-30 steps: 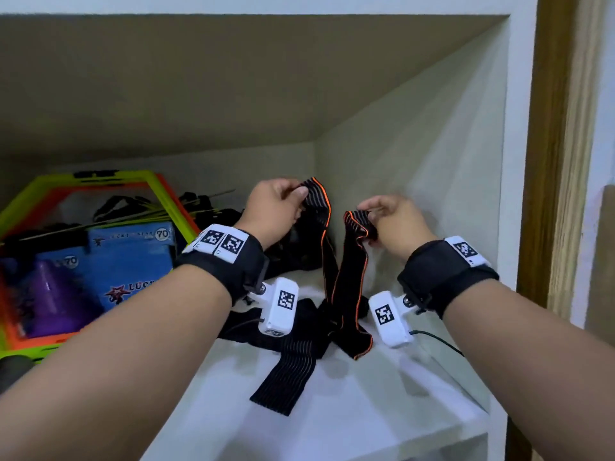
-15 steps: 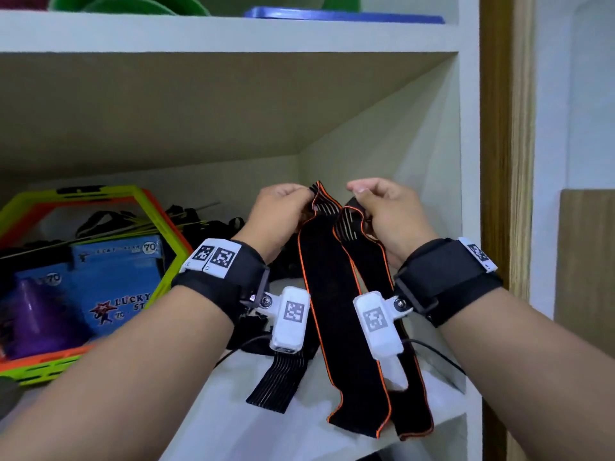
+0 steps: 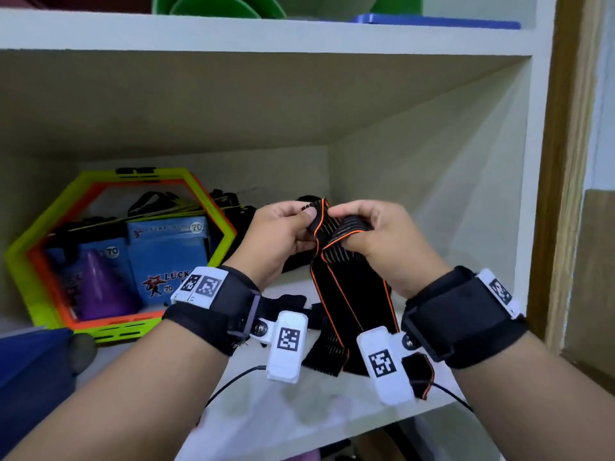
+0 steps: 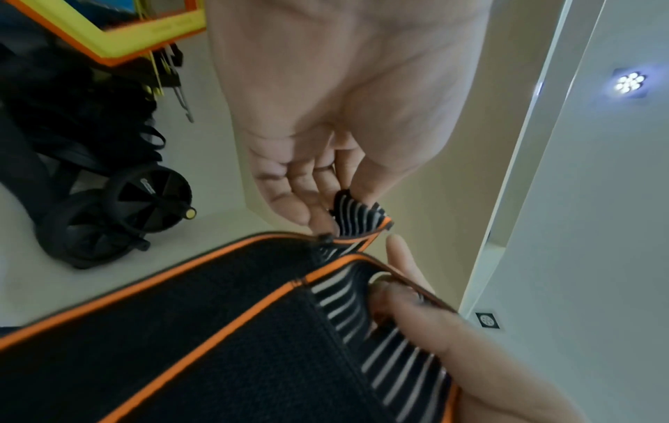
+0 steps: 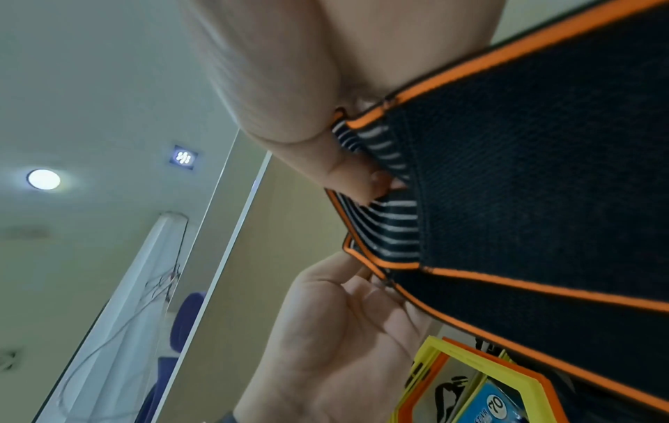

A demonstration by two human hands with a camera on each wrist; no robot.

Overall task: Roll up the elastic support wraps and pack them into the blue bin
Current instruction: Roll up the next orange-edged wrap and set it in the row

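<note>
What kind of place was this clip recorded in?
Probably an indoor storage cupboard for sports or exercise gear: white built-in shelves, a yellow and orange hexagonal frame, a black ab-roller wheel, and the elastic support wrap being handled.

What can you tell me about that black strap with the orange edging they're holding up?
The wrap is a long black band of mesh-like fabric, piped in orange, with grey-striped elastic ends. The left hand and right hand pinch its top ends together, one end curling over the right fingers. It hangs doubled, its lower part reaching the white shelf.
</note>
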